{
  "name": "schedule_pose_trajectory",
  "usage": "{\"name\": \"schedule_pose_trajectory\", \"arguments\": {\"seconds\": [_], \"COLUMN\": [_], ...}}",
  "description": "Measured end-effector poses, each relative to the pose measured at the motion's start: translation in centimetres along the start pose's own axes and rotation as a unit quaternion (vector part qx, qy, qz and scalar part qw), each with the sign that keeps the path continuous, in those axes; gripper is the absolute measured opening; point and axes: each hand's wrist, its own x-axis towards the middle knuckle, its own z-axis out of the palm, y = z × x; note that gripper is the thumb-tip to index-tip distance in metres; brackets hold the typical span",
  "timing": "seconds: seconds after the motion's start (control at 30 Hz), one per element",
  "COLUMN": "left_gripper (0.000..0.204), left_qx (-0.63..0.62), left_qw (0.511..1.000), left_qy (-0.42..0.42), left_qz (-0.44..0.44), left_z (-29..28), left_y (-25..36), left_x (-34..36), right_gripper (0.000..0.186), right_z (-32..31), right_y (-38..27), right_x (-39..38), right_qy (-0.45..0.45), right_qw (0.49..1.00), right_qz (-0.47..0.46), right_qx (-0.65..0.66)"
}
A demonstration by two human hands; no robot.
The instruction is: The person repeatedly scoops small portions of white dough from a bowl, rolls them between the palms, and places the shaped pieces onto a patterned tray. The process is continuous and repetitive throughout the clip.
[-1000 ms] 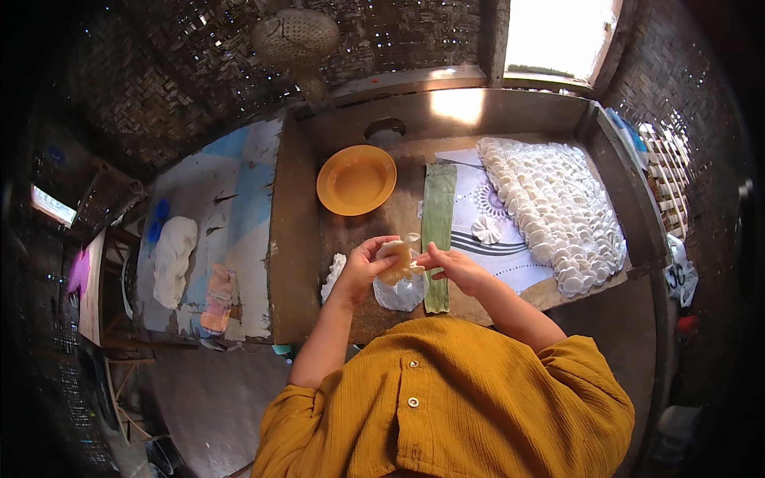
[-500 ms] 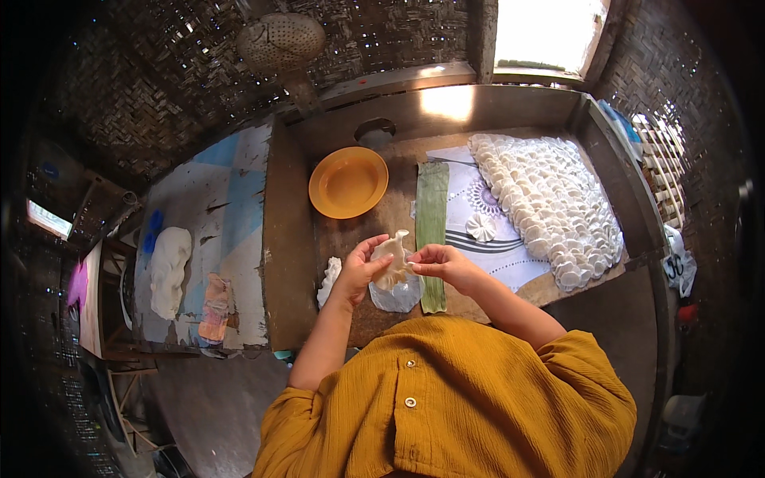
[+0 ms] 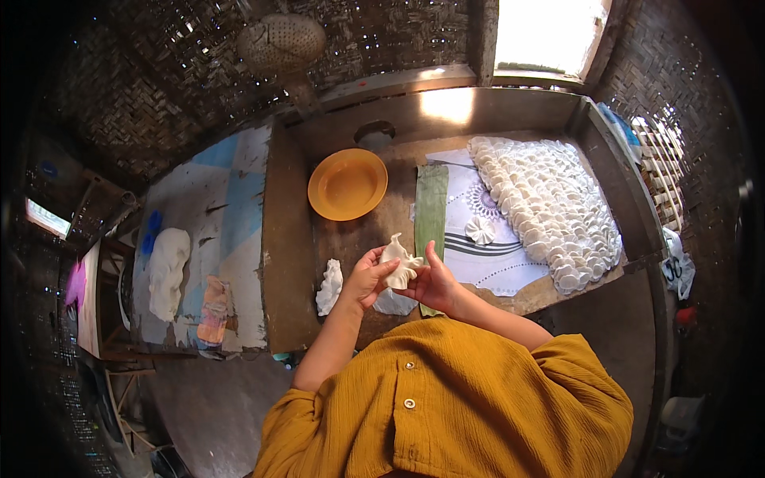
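Note:
A thin, ruffled sheet of pale dough (image 3: 403,264) is between my hands, its edge frilled and folded. My left hand (image 3: 367,280) pinches its left side, thumb on top. Thumb raised and apart, my right hand (image 3: 438,286) has its fingers stretched against the lower right edge of the dough. Under the hands lies a piece of clear plastic (image 3: 394,303), partly covered by them. A lump of white dough (image 3: 328,288) sits left of my left hand. Beyond my right hand a green leaf strip (image 3: 431,209) runs away from me.
An orange plate (image 3: 348,185) stands at the back left of the walled wooden tabletop. To the right, overlapping pleated white rounds (image 3: 558,211) cover much of a patterned cloth (image 3: 470,267), with one single round (image 3: 480,230) apart. On the left table rests a long white lump (image 3: 169,272).
My right hand has gone from pinching the dough's edge to spread fingers with the thumb up. The dough is now bunched lower and more ruffled between the hands.

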Motion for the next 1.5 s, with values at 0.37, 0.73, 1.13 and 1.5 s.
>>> {"name": "schedule_pose_trajectory", "arguments": {"seconds": [0.37, 0.73, 1.13, 1.5], "left_gripper": [0.053, 0.056, 0.047, 0.053], "left_qx": [0.141, 0.313, 0.520, 0.516], "left_qw": [0.984, 0.927, 0.773, 0.846], "left_qy": [0.070, 0.086, 0.188, 0.129], "left_qz": [0.080, 0.188, 0.310, 0.047], "left_z": [-1.2, -1.3, -1.5, -2.9], "left_y": [-0.7, -1.9, -3.3, -4.5], "left_x": [0.5, 1.5, 2.2, 1.8], "right_gripper": [0.052, 0.028, 0.013, 0.013], "right_z": [-0.8, -1.1, -1.7, -1.1], "right_y": [-0.6, -0.6, -0.2, -1.7], "right_x": [0.2, 0.1, 0.6, -0.3], "right_qy": [0.055, 0.042, 0.084, 0.100], "right_qw": [0.997, 0.986, 0.987, 0.982], "right_qz": [-0.051, -0.096, -0.084, -0.147], "right_qx": [-0.029, -0.130, -0.106, -0.061]}}
